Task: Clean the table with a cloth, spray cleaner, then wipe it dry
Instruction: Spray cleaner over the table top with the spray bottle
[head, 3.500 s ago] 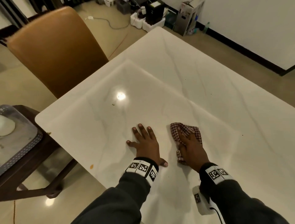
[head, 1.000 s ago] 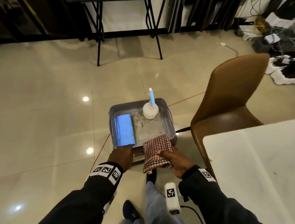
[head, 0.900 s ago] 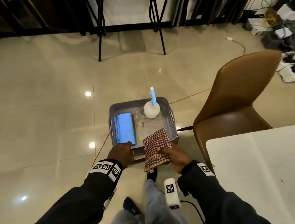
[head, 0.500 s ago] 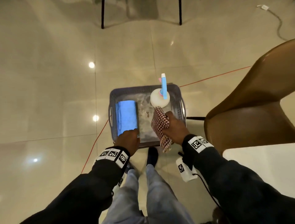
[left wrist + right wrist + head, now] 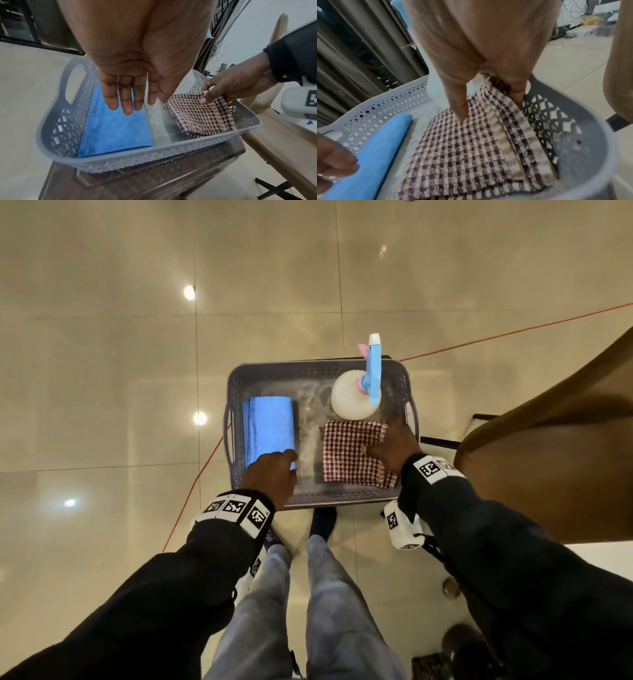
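From the head view, a grey basket is sitting low on the floor side, holding a folded blue cloth at left, a white spray bottle at the far right, and a checked cloth lying just in front of the bottle. The left hand is reaching over the blue cloth's near end.

The left wrist view is showing what the head view hides: its fingers are hanging straight and relaxed above the blue cloth, gripping nothing.

The right wrist view is revealing the right hand pinching the checked cloth's far edge, thumb on top, beside the basket wall.
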